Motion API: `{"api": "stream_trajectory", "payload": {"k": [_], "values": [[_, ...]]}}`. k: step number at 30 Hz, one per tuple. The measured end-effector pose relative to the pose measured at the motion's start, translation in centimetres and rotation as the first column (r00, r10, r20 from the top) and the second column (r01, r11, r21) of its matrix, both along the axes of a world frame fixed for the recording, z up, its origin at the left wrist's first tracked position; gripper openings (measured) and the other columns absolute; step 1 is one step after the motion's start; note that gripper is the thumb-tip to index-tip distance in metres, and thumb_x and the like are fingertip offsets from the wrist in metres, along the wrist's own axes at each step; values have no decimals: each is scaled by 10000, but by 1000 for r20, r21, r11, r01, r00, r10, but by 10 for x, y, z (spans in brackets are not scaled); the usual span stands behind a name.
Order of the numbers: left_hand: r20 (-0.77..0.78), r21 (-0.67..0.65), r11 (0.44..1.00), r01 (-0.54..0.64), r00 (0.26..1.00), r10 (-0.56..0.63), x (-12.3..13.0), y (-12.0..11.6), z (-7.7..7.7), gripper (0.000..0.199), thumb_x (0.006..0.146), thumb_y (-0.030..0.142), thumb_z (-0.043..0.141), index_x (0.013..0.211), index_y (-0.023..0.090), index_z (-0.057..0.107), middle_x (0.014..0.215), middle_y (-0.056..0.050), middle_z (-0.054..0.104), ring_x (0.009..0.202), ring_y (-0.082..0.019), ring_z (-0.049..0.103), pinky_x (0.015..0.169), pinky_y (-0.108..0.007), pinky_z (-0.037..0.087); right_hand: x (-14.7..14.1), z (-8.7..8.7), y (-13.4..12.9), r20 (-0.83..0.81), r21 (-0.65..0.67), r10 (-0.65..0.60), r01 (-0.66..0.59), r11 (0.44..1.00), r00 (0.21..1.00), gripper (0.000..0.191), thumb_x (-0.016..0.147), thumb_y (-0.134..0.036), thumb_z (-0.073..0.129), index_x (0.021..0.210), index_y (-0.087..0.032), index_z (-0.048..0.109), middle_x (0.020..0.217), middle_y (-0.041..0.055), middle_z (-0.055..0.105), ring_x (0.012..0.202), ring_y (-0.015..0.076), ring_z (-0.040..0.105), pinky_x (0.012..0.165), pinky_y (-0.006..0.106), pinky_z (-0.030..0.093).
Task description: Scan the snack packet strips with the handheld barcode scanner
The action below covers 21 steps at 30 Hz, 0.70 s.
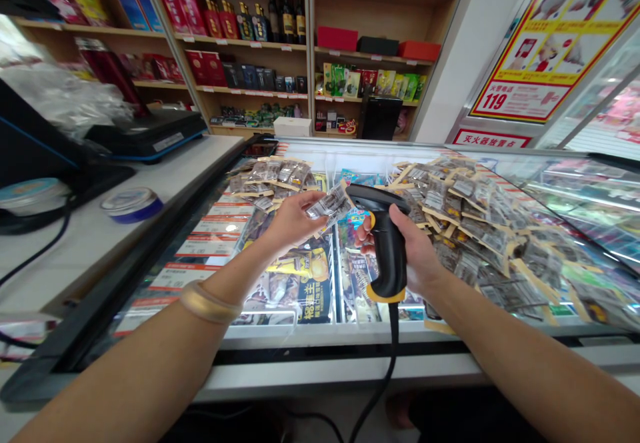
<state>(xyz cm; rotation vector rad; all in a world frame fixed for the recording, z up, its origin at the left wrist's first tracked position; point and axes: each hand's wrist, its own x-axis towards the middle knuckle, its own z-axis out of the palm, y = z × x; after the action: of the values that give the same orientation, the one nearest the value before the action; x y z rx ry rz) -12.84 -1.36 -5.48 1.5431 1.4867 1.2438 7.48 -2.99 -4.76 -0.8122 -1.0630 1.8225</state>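
My left hand [296,220] pinches a small clear snack packet [330,204] with a barcode label facing up. In my right hand [413,246] is a black and yellow barcode scanner [389,250], gripped by its handle, its head close to the packet's right edge. Whether the two touch I cannot tell. A big heap of similar packets [480,223] lies on the freezer's glass top at the right. To the left, beyond my left hand, is a smaller pile of packets [275,175].
Beneath the glass of the chest freezer [320,343] lie bagged frozen goods. The scanner's cable [375,390] hangs over the front edge. At left, a counter [65,256] carries a tape roll [131,204] and a scale [150,135]. Stocked shelves [245,43] stand behind.
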Motion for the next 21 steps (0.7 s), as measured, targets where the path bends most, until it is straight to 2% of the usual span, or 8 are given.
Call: {"api": "stream_trajectory", "payload": {"k": [4,7,12,15,18,21], "values": [[-35,43,999,26,999,-24,-2,1,-1,392,660,136,717,1051,129,705,1045,-90,749,894,-187,691,853,-333,545,0,0,1,1,-9,3,-3,1000,1000,524,544,-692,782,658,-198,652,683,42,663,779,221,671,591,277,494],[-52,51,998,47,998,-45,-3,2,-3,388,661,146,716,1049,131,706,1060,-88,747,953,-204,691,887,-343,540,1,-2,2,-5,-6,20,-20,1000,1000,517,587,-695,761,680,-199,650,675,36,658,775,216,672,602,277,499],[-45,45,992,115,993,-113,-6,3,-6,419,686,186,708,1102,138,687,1093,-88,740,939,-200,694,877,-354,558,1,-6,5,-43,-6,24,-25,1000,999,512,617,-686,749,693,-187,659,664,18,646,748,191,668,645,271,508],[0,84,989,118,993,-118,-5,3,-5,516,685,243,728,1183,137,641,1200,-115,701,1101,-242,651,941,-382,534,-2,-5,5,-85,3,15,-15,1000,996,521,608,-689,752,702,-184,663,663,26,656,740,191,665,641,275,506],[15,106,991,77,997,-79,3,3,4,626,690,298,741,1280,164,579,1285,-126,650,1283,-299,536,985,-426,505,1,4,3,-142,41,18,-13,999,990,525,611,-702,742,706,-192,660,668,34,663,736,199,665,617,282,508],[-42,137,981,137,990,-133,23,3,21,697,719,325,725,1372,215,506,1286,-118,632,1287,-320,524,920,-431,538,15,18,-4,-217,116,10,15,993,976,509,650,-696,718,730,-195,666,702,42,671,754,209,669,626,293,518]]}}
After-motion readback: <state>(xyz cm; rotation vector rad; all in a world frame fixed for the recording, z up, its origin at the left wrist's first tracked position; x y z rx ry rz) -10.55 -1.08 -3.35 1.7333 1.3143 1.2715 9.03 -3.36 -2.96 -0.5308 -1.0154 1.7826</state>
